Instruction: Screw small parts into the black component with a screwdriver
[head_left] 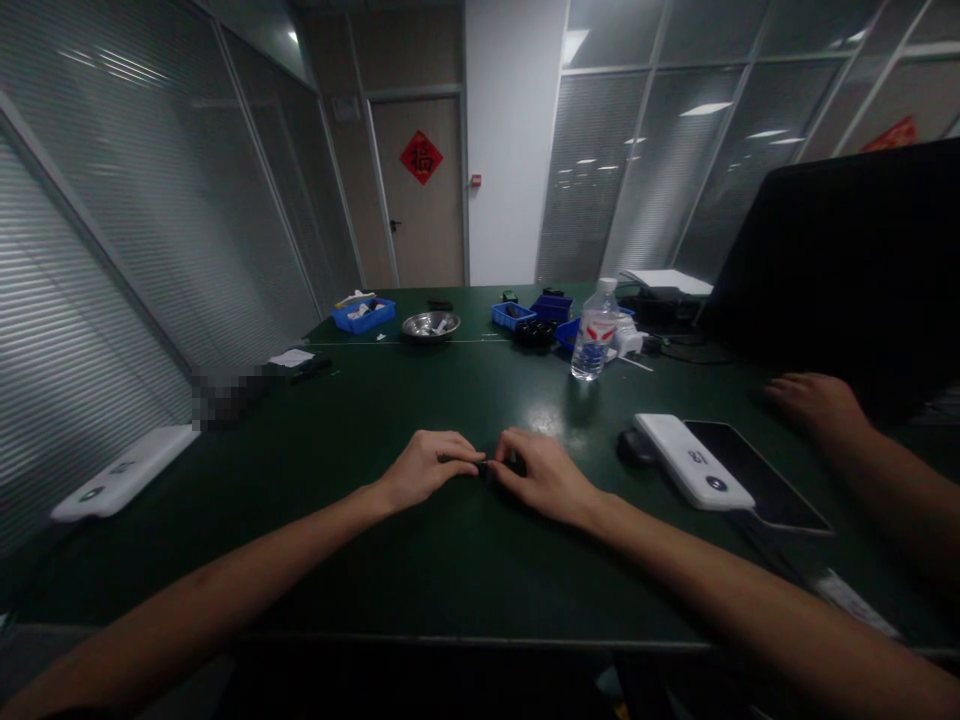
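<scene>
Over the middle of the dark green table (360,570), my left hand (427,468) and my right hand (536,472) nearly meet at the fingertips. A small dark object (484,467) lies between them, too small to make out. The left thumb and fingers pinch its left side. On its right side, my right thumb and index finger are closed in a curled pinch, with the other fingers bent behind. Both hands rest low, close to the tabletop.
A water bottle (595,332) stands beyond my right hand. Farther back are a metal bowl (430,326) and blue trays (364,314). At right lie a white device (694,462), a black tablet (757,475) and another person's hand (821,405). Another white device (124,472) is at left.
</scene>
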